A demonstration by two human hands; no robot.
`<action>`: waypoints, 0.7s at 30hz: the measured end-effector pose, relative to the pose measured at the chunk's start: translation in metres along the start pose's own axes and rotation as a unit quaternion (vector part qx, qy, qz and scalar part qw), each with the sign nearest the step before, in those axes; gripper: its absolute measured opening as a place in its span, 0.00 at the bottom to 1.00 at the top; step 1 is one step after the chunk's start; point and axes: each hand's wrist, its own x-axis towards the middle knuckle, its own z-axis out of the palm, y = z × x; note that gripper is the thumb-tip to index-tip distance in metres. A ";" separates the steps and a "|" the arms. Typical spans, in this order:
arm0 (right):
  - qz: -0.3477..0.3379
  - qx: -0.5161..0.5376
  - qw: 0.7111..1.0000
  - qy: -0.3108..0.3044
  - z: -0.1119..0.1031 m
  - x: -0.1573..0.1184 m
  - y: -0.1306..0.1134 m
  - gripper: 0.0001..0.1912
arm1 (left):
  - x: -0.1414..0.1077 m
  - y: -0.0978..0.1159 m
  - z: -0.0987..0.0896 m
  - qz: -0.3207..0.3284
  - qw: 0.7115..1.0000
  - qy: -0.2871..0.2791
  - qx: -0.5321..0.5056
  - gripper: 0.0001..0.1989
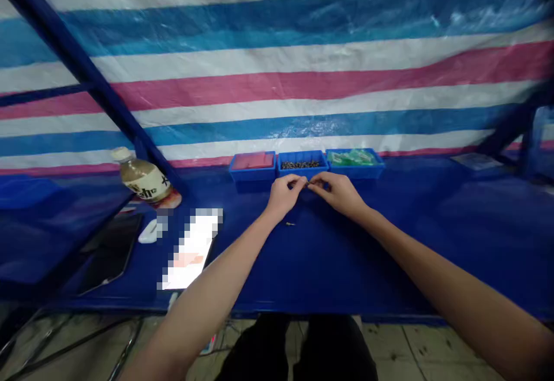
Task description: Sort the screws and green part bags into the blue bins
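My left hand point(284, 195) and my right hand point(337, 191) meet just in front of the middle blue bin point(303, 156), fingertips pinched close together. Something small and dark shows between them, too tiny to name. Many small brassy metal pieces point(300, 164) lie in that middle bin. A single small brass-coloured piece, like a screw point(290, 224), rests on the blue table point(329, 265) below my left hand. To the left, a blue bin point(252, 177) holds flat reddish packets point(254, 160); the right bin point(358, 171) holds green-and-clear plastic packets point(352, 156).
On the left stand a bottle with a brown drink point(145, 179), a white mouse-like object point(148, 232), a bright-screened device point(193, 248) and a dark tablet point(110, 251). A blue metal post point(99, 92) rises there. Striped sheeting point(277, 86) hangs behind the table.
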 end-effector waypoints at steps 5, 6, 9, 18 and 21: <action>-0.013 -0.083 0.994 0.074 -0.009 0.020 0.004 0.13 | 0.005 -0.001 0.000 -0.068 0.987 0.119 -0.081 0.26; 0.003 -0.103 0.990 0.094 -0.009 0.023 0.004 0.16 | 0.006 -0.001 -0.001 -0.090 0.981 0.137 -0.102 0.28; -0.003 -0.114 0.992 0.059 -0.003 0.022 -0.003 0.17 | 0.007 -0.001 -0.004 -0.142 0.963 0.170 -0.154 0.32; -0.137 -0.050 0.976 -0.163 0.034 0.001 -0.023 0.10 | 0.009 0.000 -0.007 -0.180 0.956 0.153 -0.174 0.34; -0.103 -0.005 0.984 -0.146 0.032 0.002 -0.020 0.07 | 0.009 0.000 -0.006 -0.170 0.961 0.143 -0.164 0.35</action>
